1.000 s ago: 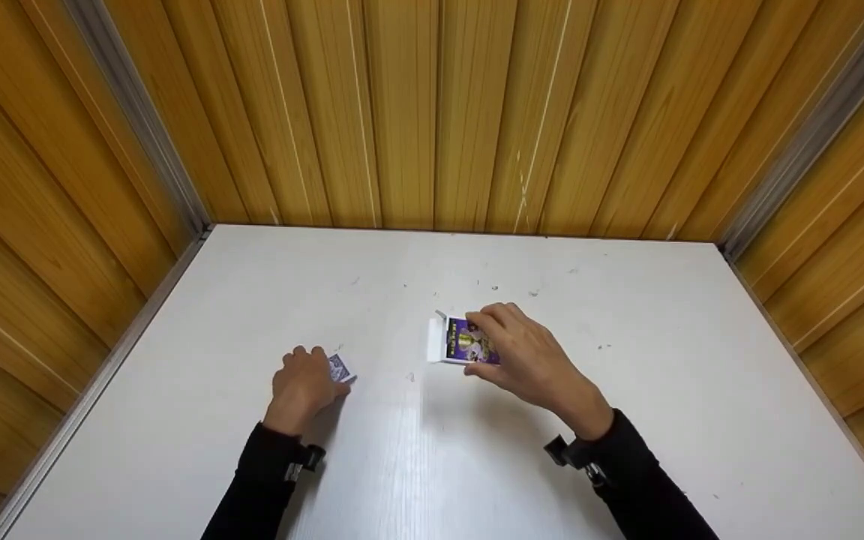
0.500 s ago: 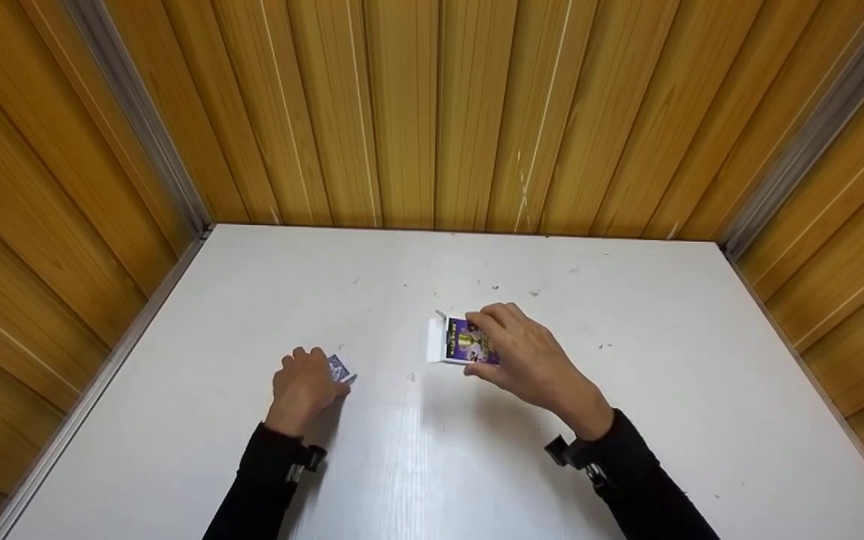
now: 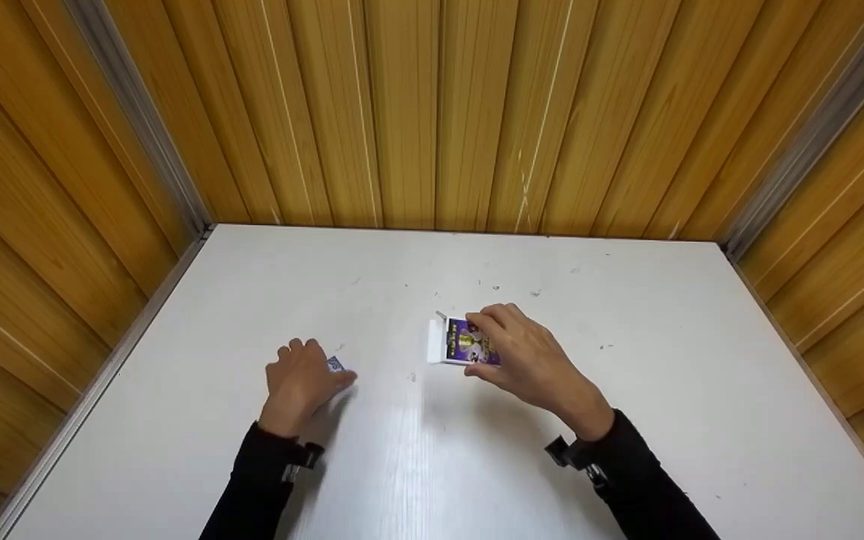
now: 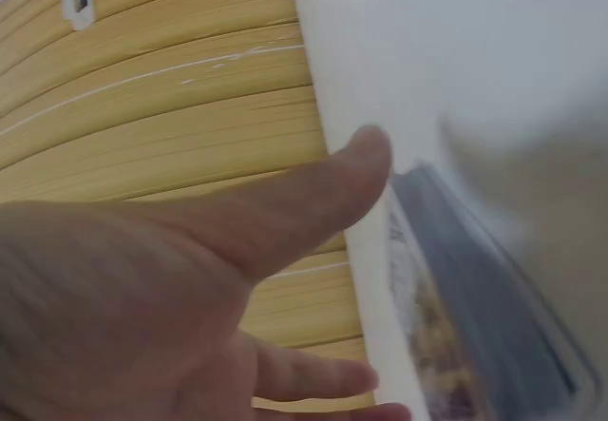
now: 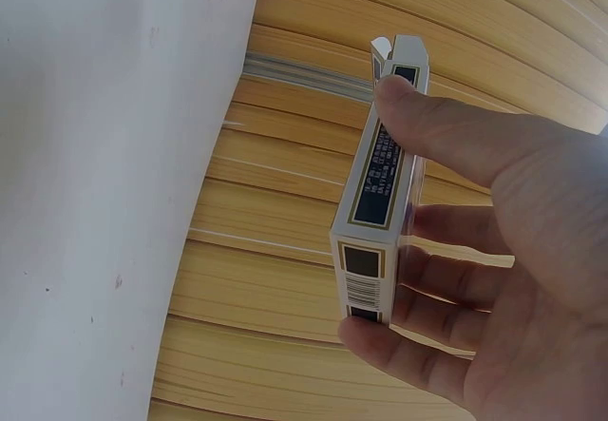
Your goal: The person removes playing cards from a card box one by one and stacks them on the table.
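Just left of the middle of the table, my left hand [image 3: 301,382] is spread over a deck of playing cards [image 3: 335,364]. Its thumb is straight and stands apart from the stacked edges of the deck [image 4: 480,288] in the left wrist view. In the head view, most of the deck is hidden under the hand. My right hand [image 3: 533,356] grips a purple-faced card box [image 3: 469,341] between thumb and fingers. The white flap of the box points left and is folded out. A dark printed side of the box [image 5: 380,179] faces the right wrist camera.
Both hands are over a white table [image 3: 432,465] with small dark marks. Wood-patterned panels [image 3: 402,112] rise behind it and on both sides, joined by grey metal corner posts [image 3: 139,112].
My left hand has loosened from the deck: its thumb now reaches further right, and the hand has shifted slightly left. The right hand and the card box have stayed still.
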The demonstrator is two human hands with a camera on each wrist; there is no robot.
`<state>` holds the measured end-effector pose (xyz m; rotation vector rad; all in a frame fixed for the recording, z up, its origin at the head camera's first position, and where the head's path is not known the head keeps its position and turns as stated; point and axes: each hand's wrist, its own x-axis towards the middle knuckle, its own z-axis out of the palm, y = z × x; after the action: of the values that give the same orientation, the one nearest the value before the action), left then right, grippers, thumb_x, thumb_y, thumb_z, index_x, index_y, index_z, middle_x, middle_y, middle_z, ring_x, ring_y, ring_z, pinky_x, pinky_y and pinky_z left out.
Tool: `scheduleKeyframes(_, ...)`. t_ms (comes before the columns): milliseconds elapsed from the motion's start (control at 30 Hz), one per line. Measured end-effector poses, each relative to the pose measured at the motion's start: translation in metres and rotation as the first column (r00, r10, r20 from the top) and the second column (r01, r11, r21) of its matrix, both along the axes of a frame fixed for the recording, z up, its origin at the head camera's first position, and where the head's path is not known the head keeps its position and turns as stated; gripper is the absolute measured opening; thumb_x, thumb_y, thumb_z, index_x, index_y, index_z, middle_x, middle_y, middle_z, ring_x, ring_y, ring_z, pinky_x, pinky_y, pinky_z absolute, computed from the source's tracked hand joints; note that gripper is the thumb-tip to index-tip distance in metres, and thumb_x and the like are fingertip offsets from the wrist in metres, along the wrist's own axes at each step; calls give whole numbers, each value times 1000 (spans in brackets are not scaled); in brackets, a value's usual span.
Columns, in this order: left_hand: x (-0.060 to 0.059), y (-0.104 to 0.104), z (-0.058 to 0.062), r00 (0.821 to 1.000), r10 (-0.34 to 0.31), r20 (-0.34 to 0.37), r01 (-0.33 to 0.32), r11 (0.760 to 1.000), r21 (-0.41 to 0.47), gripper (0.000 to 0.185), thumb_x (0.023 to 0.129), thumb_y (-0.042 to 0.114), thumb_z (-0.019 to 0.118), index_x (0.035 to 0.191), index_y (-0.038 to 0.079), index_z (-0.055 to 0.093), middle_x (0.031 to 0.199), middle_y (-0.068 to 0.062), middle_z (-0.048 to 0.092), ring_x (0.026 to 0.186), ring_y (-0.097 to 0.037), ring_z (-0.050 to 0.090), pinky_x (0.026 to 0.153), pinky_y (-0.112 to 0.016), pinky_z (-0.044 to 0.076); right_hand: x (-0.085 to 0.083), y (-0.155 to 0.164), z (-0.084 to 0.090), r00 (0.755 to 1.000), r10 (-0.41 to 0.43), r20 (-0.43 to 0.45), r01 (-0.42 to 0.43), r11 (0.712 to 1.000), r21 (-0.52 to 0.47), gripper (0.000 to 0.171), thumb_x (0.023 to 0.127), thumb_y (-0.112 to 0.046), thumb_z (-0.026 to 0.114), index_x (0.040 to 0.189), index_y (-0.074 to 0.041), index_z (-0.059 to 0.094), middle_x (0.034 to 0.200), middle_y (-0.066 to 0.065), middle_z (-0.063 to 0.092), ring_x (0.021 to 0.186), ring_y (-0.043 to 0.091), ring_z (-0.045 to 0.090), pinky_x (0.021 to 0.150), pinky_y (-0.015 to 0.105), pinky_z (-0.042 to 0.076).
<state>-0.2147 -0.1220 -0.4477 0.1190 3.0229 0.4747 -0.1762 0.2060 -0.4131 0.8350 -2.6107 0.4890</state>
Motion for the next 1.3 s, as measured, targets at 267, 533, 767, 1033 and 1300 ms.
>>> scheduleKeyframes(267,19,43,25,907,-101,-408,293,849,440,9,96,11,73,100,3,72,90,-5,69,83,-21,66,69,-35,56,2,-1,0,1000,5,3,-5,1000,5,69,79,-34,92,133,-3,63,123,10,62,107,23,58,79,37,54)
scheduleKeyframes(533,34,80,20,861,-271,-431,500,602,622,8,96,-1,67,100,5,63,87,-1,66,77,-14,63,71,-28,55,6,-7,0,999,34,-11,-34,999,17,70,78,-32,93,134,-4,63,123,9,62,109,23,59,83,36,54)
scheduleKeyframes(767,32,80,12,914,-290,-285,402,537,742,9,98,1,66,102,4,58,89,-2,63,78,-13,59,68,-23,50,13,-13,3,997,73,-9,-73,997,9,70,80,-33,91,136,-5,62,126,9,60,113,22,58,86,36,55)
scheduleKeyframes(1033,30,75,10,929,-324,-181,326,478,816,16,99,8,69,105,1,55,92,-4,58,81,-17,56,68,-21,48,15,-18,4,992,113,-62,-113,994,11,69,79,-31,92,135,-5,63,124,8,61,112,21,58,86,35,55)
scheduleKeyframes(1300,29,74,9,944,-310,-114,256,470,845,20,96,2,71,105,-1,54,91,-6,59,82,-16,58,67,-21,50,16,-21,3,991,122,-62,-121,992,19,69,78,-29,93,135,-5,64,123,9,60,110,22,59,86,35,55)
